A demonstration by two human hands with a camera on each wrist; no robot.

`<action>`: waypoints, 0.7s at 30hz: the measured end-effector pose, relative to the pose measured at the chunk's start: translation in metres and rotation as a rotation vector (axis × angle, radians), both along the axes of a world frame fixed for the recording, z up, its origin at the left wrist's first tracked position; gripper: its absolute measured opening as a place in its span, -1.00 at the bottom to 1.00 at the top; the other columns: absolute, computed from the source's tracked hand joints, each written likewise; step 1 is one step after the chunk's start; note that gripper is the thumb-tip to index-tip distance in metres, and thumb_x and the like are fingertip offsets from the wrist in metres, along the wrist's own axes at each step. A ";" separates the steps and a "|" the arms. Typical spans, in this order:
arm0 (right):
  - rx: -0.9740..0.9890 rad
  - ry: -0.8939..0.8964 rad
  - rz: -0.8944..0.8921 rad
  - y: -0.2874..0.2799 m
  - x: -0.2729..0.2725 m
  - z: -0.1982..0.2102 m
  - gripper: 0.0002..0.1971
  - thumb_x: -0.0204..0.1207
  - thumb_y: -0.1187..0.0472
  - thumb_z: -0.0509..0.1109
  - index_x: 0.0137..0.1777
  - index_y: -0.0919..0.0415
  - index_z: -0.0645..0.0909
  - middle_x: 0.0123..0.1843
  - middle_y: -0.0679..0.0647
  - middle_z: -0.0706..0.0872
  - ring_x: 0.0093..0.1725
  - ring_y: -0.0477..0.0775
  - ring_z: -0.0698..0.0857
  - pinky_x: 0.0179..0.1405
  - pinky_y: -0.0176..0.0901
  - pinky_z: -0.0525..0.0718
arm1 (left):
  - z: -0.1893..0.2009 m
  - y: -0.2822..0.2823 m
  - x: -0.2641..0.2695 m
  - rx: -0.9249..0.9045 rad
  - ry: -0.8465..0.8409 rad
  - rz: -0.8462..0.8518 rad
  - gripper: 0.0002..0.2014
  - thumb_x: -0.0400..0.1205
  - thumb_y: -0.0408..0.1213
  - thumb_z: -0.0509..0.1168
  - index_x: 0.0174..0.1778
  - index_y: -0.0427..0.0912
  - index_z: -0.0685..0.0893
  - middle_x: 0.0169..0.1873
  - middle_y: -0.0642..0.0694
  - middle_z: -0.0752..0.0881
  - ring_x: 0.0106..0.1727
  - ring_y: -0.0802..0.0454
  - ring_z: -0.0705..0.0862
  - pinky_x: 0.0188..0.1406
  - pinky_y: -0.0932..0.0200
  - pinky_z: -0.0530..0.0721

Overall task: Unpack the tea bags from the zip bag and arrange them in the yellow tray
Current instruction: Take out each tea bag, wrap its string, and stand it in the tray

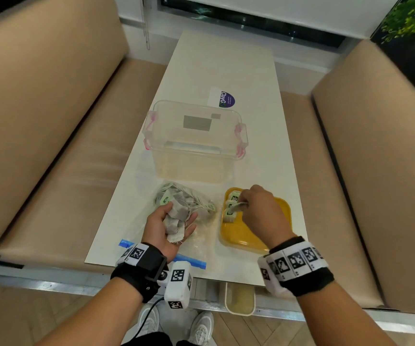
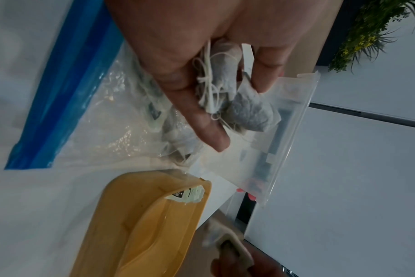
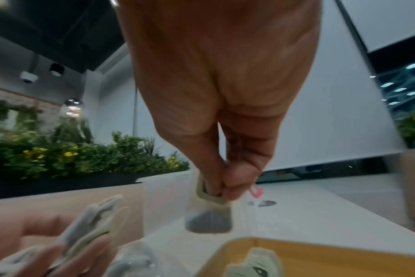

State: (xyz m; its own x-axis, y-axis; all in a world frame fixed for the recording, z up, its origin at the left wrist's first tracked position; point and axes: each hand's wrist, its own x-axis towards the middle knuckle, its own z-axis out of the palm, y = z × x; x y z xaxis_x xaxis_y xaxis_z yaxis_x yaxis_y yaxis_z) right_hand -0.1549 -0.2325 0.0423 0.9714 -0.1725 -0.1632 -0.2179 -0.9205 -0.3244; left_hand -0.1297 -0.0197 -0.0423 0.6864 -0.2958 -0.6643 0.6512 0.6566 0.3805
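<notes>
A clear zip bag [image 1: 151, 211] with a blue seal strip [image 1: 191, 261] lies on the white table, with several tea bags [image 1: 176, 196] inside. My left hand [image 1: 169, 222] is palm up above it, its fingers curled round a bunch of tea bags [image 1: 175, 222] [image 2: 228, 88]. The yellow tray [image 1: 246, 236] [image 2: 140, 221] sits to the right and holds a few tea bags [image 1: 231, 208] along its left side. My right hand [image 1: 256, 206] pinches one tea bag [image 3: 209, 215] by its green tag over the tray's far left corner.
A clear plastic box [image 1: 194, 143] with pink latches stands just behind the bag and the tray. A purple and white card [image 1: 222, 98] lies further back. Beige benches [image 1: 46, 126] flank the narrow table [image 1: 226, 61] on both sides.
</notes>
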 end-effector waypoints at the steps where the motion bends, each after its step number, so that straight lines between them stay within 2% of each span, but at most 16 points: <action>1: -0.010 0.039 -0.031 -0.008 0.001 0.001 -0.87 0.51 0.39 0.35 -0.02 0.27 0.71 -0.03 0.14 0.62 -0.07 0.13 0.60 -0.24 -0.18 0.43 | 0.001 0.000 0.000 0.003 -0.006 -0.004 -0.77 0.73 -0.12 0.22 0.09 -0.21 0.66 -0.07 -0.20 0.83 0.11 -0.22 0.84 0.14 -0.07 0.69; 5: 0.003 0.130 -0.106 -0.028 0.005 -0.006 -0.94 0.48 0.30 0.48 -0.10 0.26 0.78 -0.13 0.16 0.76 -0.10 0.13 0.70 -0.22 -0.10 0.67 | 0.000 0.000 -0.002 0.018 -0.017 -0.008 -0.76 0.72 -0.13 0.22 0.14 -0.20 0.67 -0.06 -0.19 0.84 0.12 -0.21 0.84 0.11 -0.08 0.69; 8: -0.019 0.166 -0.090 -0.030 0.005 -0.010 -0.87 0.45 0.37 0.44 -0.02 0.24 0.72 -0.11 0.14 0.71 -0.15 0.11 0.62 -0.34 -0.19 0.55 | 0.000 0.001 -0.003 0.035 -0.028 -0.009 -0.76 0.73 -0.13 0.22 0.13 -0.19 0.68 -0.06 -0.19 0.84 0.15 -0.22 0.83 0.22 -0.10 0.67; 11: -0.032 0.194 -0.064 -0.031 0.007 -0.015 -0.83 0.42 0.44 0.38 -0.08 0.21 0.67 -0.11 0.11 0.71 -0.18 0.08 0.59 -0.47 -0.29 0.38 | 0.000 0.002 -0.004 0.044 -0.027 -0.001 -0.77 0.72 -0.13 0.23 0.13 -0.16 0.69 -0.04 -0.19 0.85 0.17 -0.23 0.82 0.28 -0.12 0.65; 14: 0.002 0.225 -0.043 -0.032 0.011 -0.027 -0.90 0.42 0.38 0.47 -0.19 0.17 0.69 -0.15 0.06 0.74 -0.20 0.02 0.62 -0.48 -0.30 0.40 | -0.001 0.004 -0.004 0.059 -0.030 0.003 -0.77 0.72 -0.13 0.23 0.14 -0.16 0.70 -0.05 -0.18 0.85 0.14 -0.23 0.83 0.29 -0.13 0.65; 17: 0.032 0.231 -0.028 -0.026 0.012 -0.040 -0.77 0.44 0.39 0.41 -0.30 0.02 0.61 -0.15 -0.01 0.68 -0.13 0.04 0.66 -0.40 -0.26 0.51 | 0.000 0.004 -0.004 0.064 -0.024 0.002 -0.77 0.72 -0.13 0.24 0.13 -0.17 0.69 -0.07 -0.18 0.85 0.10 -0.22 0.84 0.32 -0.15 0.64; 19: 0.034 0.221 -0.010 -0.021 0.013 -0.048 -0.79 0.45 0.37 0.39 -0.29 0.03 0.60 -0.14 -0.01 0.68 -0.09 0.07 0.68 -0.35 -0.21 0.55 | 0.001 0.004 -0.004 0.063 -0.021 0.002 -0.77 0.72 -0.13 0.24 0.15 -0.16 0.68 -0.07 -0.18 0.85 0.07 -0.20 0.85 0.26 -0.13 0.67; 21: 0.034 0.218 -0.002 -0.016 0.014 -0.054 -0.88 0.46 0.35 0.39 -0.20 0.12 0.66 -0.13 0.02 0.71 -0.13 0.07 0.65 -0.44 -0.24 0.45 | 0.001 0.003 -0.003 0.060 -0.012 0.003 -0.77 0.71 -0.13 0.25 0.19 -0.14 0.68 -0.04 -0.17 0.86 0.08 -0.20 0.85 0.19 -0.12 0.70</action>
State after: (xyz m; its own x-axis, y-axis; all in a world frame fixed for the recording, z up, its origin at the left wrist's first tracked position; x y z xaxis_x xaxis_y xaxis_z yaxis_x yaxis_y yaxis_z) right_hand -0.1414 -0.2480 -0.0118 0.9122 -0.1648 -0.3751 -0.2878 -0.9093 -0.3006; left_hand -0.1330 -0.0164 -0.0408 0.6956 -0.2537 -0.6721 0.6441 0.6346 0.4271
